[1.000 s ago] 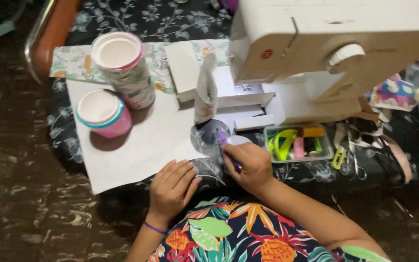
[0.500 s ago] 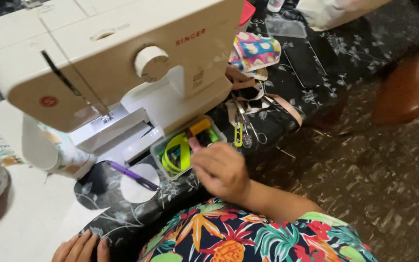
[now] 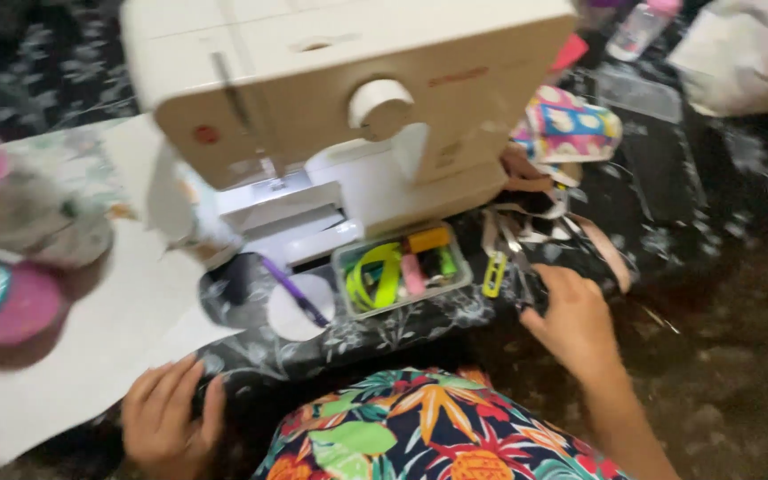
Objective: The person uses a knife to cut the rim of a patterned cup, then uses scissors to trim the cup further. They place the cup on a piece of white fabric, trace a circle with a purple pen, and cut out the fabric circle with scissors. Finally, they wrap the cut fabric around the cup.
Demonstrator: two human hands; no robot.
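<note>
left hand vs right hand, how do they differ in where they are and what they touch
The left hand lies flat on the white paper, at the table's near edge. The right hand reaches further out, fingers among the strips and tools beside the clear plastic box. Neither hand plainly grips anything.

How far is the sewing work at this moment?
Done: a white circle lies cut, purple pen across it. In hand: right hand reaches the scissors; left hand rests on the white sheet. Left: nothing lies under the sewing machine needle.
</note>
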